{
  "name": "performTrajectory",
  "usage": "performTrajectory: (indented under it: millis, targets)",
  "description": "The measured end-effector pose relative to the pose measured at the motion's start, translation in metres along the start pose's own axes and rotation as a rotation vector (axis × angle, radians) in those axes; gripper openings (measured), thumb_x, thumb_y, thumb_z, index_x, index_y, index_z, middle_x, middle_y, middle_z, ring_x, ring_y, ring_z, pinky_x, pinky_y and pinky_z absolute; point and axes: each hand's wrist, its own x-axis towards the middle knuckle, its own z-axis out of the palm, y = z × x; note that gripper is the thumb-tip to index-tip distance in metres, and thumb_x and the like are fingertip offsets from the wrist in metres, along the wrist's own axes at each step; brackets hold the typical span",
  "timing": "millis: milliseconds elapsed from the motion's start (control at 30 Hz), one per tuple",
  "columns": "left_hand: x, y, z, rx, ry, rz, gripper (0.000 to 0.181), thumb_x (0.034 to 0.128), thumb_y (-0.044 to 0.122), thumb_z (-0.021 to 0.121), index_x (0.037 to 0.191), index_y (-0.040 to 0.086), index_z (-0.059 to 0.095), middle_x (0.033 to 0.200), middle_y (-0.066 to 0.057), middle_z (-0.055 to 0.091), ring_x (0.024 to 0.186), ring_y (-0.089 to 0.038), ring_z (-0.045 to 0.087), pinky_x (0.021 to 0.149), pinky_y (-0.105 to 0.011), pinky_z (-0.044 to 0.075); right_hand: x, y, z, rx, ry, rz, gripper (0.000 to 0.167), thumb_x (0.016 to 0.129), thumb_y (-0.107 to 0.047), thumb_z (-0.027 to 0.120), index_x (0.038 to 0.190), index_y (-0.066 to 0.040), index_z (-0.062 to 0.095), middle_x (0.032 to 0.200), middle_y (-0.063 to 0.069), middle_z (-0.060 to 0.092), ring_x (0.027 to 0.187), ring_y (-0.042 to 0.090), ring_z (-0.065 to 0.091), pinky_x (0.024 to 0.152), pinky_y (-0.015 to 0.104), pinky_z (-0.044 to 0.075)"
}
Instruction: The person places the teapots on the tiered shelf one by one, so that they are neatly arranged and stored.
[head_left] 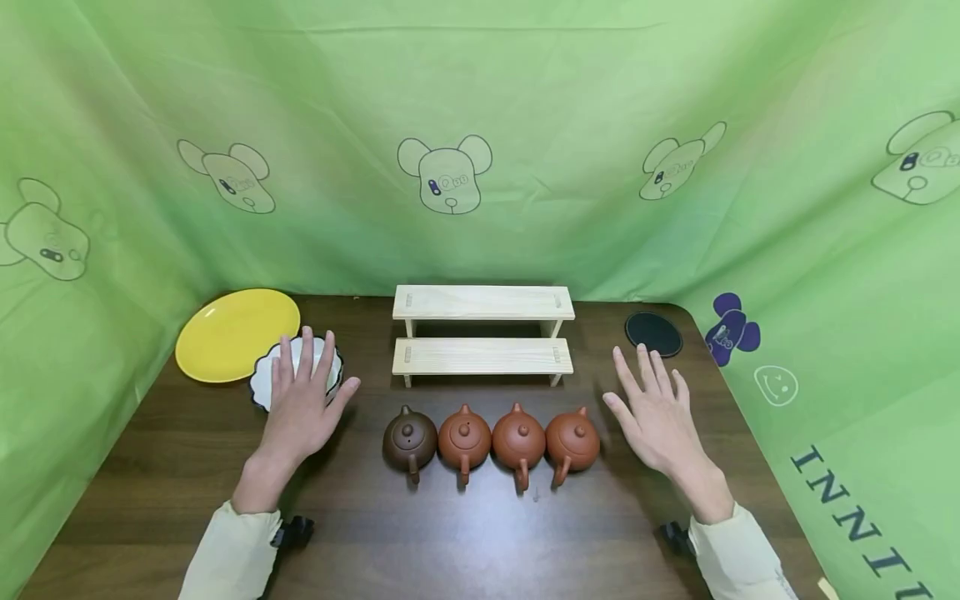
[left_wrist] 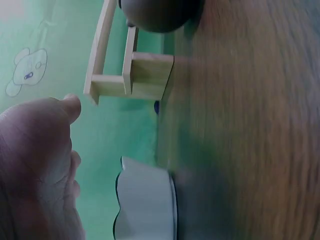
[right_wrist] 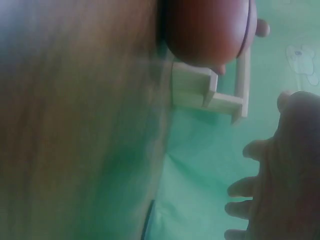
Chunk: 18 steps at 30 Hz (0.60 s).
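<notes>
My left hand (head_left: 300,408) is held palm down with fingers spread, partly covering a white scalloped bowl with a dark rim (head_left: 262,383). In the left wrist view, that hand and the bowl (left_wrist: 145,200) are apart. Fingers spread as well, my right hand (head_left: 660,417) hovers over the table to the right of the teapots and holds nothing. A dark brown teapot (head_left: 409,446) stands at the left end of a row, beside three reddish clay teapots (head_left: 464,443). The rightmost reddish teapot (head_left: 573,442) is nearest to my right hand. All their handles point towards me.
Behind the teapots stands a two-step pale wooden rack (head_left: 482,357). A yellow oval plate (head_left: 238,335) lies at the back left, next to the bowl. At the back right is a round black coaster-like disc (head_left: 654,333). A green printed curtain (head_left: 555,217) surrounds the wooden table (head_left: 450,542).
</notes>
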Motion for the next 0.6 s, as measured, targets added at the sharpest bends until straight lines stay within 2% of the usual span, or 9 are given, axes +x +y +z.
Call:
performTrajectory:
  millis: [233, 367, 467, 600]
  targets:
    - [0.004, 0.015, 0.008, -0.068, -0.010, -0.012, 0.083, 0.1173, 0.049, 0.051, 0.179, 0.007, 0.014, 0.184, -0.024, -0.007, 0.167, -0.045, -0.020, 0.137, -0.066, 0.000, -0.006, -0.009, 0.003, 0.018, 0.058, -0.033, 0.069, 0.114, -0.030, 0.057, 0.175, -0.007, 0.033, 0.174, 0.037, 0.030, 0.158, 0.057, 0.030, 0.123, 0.078, 0.023]
    - [0.006, 0.023, 0.015, -0.149, -0.009, -0.005, 0.080, 0.1173, 0.046, 0.053, 0.179, 0.011, 0.017, 0.185, -0.020, -0.005, 0.169, -0.042, -0.015, 0.135, -0.071, 0.009, -0.011, -0.015, 0.005, 0.053, 0.099, -0.064, 0.066, 0.113, -0.026, 0.058, 0.173, -0.005, 0.037, 0.172, 0.035, 0.036, 0.156, 0.056, 0.036, 0.122, 0.076, 0.027]
    - [0.008, 0.028, 0.023, -0.239, 0.036, 0.021, 0.078, 0.1157, 0.044, 0.058, 0.178, 0.013, 0.024, 0.186, -0.018, 0.001, 0.170, -0.043, -0.007, 0.132, -0.076, 0.014, -0.015, -0.019, 0.006, 0.076, 0.134, -0.077, 0.063, 0.115, -0.028, 0.056, 0.172, -0.005, 0.039, 0.171, 0.032, 0.040, 0.153, 0.055, 0.040, 0.121, 0.076, 0.030]
    - [0.011, 0.027, 0.041, -0.340, 0.128, 0.069, 0.073, 0.1138, 0.046, 0.062, 0.176, 0.019, 0.034, 0.186, -0.014, 0.012, 0.171, -0.042, 0.005, 0.131, -0.076, 0.018, -0.020, -0.024, 0.008, 0.118, 0.186, -0.092, 0.060, 0.114, -0.025, 0.056, 0.170, -0.006, 0.043, 0.167, 0.030, 0.045, 0.147, 0.056, 0.047, 0.116, 0.076, 0.034]
